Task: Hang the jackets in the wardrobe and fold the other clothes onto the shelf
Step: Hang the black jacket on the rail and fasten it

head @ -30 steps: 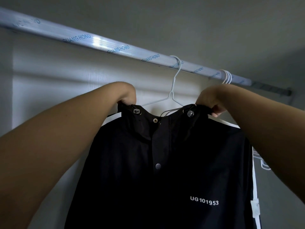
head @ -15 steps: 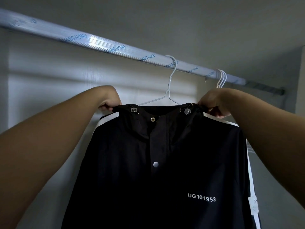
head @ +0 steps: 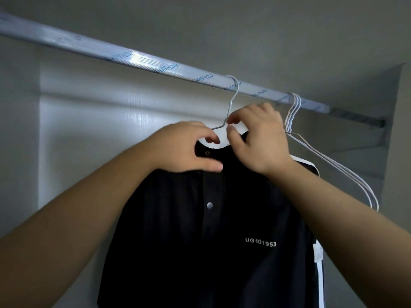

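The black snap-front jacket (head: 178,241) carries white chest lettering, white stripes at shoulder and side, silver snaps. The pale silver wardrobe rail (head: 144,62) bears repeated blue lettering; the thin wire hangers (head: 294,103) are white.

A: Where is the jacket (head: 200,241)?
B: On a hanger (head: 232,101) hooked over the rail (head: 155,65), right of its middle.
A: The hands?
B: At the collar: left hand (head: 184,150) left of the hanger's neck, right hand (head: 260,141) right of it. Spare hangers (head: 293,112) hang nearer the rail's right end.
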